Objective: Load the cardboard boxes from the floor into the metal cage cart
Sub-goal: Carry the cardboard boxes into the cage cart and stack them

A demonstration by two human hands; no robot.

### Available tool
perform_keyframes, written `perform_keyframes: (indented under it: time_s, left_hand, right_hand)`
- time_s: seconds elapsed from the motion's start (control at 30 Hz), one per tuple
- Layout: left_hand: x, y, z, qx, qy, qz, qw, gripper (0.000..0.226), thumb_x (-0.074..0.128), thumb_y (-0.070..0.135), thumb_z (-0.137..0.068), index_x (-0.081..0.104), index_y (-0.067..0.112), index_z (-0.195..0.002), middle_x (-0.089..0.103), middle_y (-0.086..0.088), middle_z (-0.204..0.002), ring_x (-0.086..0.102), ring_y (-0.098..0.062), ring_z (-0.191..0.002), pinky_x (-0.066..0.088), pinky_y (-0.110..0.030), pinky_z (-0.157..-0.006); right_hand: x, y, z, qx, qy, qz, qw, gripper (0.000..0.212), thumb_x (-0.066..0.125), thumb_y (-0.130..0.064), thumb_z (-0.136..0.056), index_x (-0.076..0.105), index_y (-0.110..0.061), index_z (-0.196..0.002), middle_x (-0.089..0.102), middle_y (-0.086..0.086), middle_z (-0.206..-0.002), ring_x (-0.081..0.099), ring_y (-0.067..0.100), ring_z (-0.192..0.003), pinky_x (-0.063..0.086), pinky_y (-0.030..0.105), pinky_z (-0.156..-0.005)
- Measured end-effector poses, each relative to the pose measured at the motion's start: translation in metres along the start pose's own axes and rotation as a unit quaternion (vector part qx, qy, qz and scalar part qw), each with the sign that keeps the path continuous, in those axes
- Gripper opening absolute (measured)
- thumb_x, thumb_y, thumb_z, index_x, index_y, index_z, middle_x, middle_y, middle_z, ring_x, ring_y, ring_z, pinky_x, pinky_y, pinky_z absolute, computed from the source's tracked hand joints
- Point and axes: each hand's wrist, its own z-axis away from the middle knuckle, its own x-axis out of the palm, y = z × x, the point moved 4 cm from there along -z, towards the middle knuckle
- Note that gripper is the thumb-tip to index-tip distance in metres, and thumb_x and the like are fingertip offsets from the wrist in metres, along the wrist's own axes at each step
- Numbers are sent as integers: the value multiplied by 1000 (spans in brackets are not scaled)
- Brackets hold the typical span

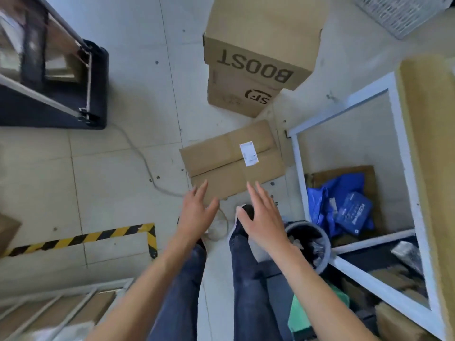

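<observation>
The low, flat brown cardboard box [234,166] with a white shipping label [249,153] lies on the pale tiled floor [123,148], just ahead of the person's feet. Beyond it stand two larger brown cardboard boxes, the one printed BOOST [261,40] stacked on the one marked SF [234,94].

Both hands are spread and hold nothing. The left hand [197,212] hovers over the box's near left corner, and the right hand [263,217] over its near edge, fingers straight and pointing forward. Whether any fingertip touches the cardboard cannot be told.

The box looks shallow and closed, its top flaps meeting along a seam, so it is probably light and fairly stiff. The broad top panel could still bow if it is squeezed in the middle. Plain corrugated board should give bare skin good friction. Because the box sits flush on the floor, the likely way in is to tip up the near edge, then slide the fingers under and carry it by two opposite sides, thumbs on top. The seam and the label are poor places to pull.

The metal-barred cart with a dark base [98,94] at upper left seems to be the cage cart, well apart from the box. A white-framed shelf unit [299,168] stands just right of the box.
</observation>
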Motion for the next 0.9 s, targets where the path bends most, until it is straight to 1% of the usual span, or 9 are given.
perform_keyframes:
  time_s: [0.13,0.27,0.43,0.47,0.53,0.6,0.7,0.77,0.9]
  left_hand:
    - [28,-37,-96,-37,16,34,999,69,61,34,-94,33,16,-155,37,-13,-157,32,-25,-145,26,-39,-118]
    - [82,-116,-185,-138,23,114,983,75,69,34,-91,31,18,-155,40,-7,-156,42,-21,-138,36,-38,-112]
    - [161,-222,-254,-243,9,193,951,76,73,23,-89,34,13,-153,50,-8,-143,54,-6,-100,42,-12,-79]
    - [174,-239,-266,-251,7,202,947,80,74,25,-88,31,13,-154,50,-7,-142,54,-4,-99,41,-11,-77]
    - [195,-265,-289,-256,14,226,940,88,77,28,-86,25,13,-155,48,-2,-141,50,-7,-111,40,-13,-82]
    - [210,-288,-311,-244,25,261,934,81,78,28,-85,34,13,-150,51,4,-137,56,-9,-112,46,-14,-84]
    - [221,-315,-340,-240,54,301,921,68,81,23,-82,47,9,-139,64,-5,-129,66,-16,-109,56,-25,-81]
    - [224,-323,-355,-234,61,312,919,68,83,24,-79,49,8,-136,67,-6,-125,68,-17,-107,57,-24,-76]
    - [219,-326,-365,-231,77,291,925,74,86,25,-75,46,8,-135,64,-7,-125,65,-21,-109,57,-35,-86]
  right_hand:
    - [24,65,-97,41,-14,-21,999,71,45,-51,-98,11,-33,-159,9,-7,-167,10,14,-152,17,42,-120]
    - [62,164,-203,95,-56,57,992,78,49,-47,-98,9,-23,-160,16,2,-167,18,22,-151,20,48,-120]
    - [95,279,-303,165,-104,113,974,86,56,-44,-95,7,-19,-160,26,10,-163,28,32,-146,26,50,-116]
    - [99,299,-320,180,-101,104,973,87,59,-44,-95,7,-18,-160,25,10,-163,28,32,-147,27,49,-116]
    - [105,333,-354,209,-74,68,973,94,65,-43,-92,7,-17,-161,20,10,-165,24,30,-149,25,46,-118]
    - [111,360,-384,232,-48,38,971,105,73,-45,-86,3,-21,-161,13,8,-167,17,28,-152,21,45,-120]
    - [123,386,-419,249,-40,27,967,125,82,-49,-76,-10,-27,-159,0,5,-168,4,24,-154,14,45,-122]
    - [128,398,-436,257,-21,11,966,131,84,-50,-73,-13,-28,-158,-2,6,-168,5,24,-154,14,44,-122]
    - [130,403,-445,291,-11,11,956,136,86,-54,-67,-10,-23,-159,10,10,-166,18,29,-151,23,43,-120]
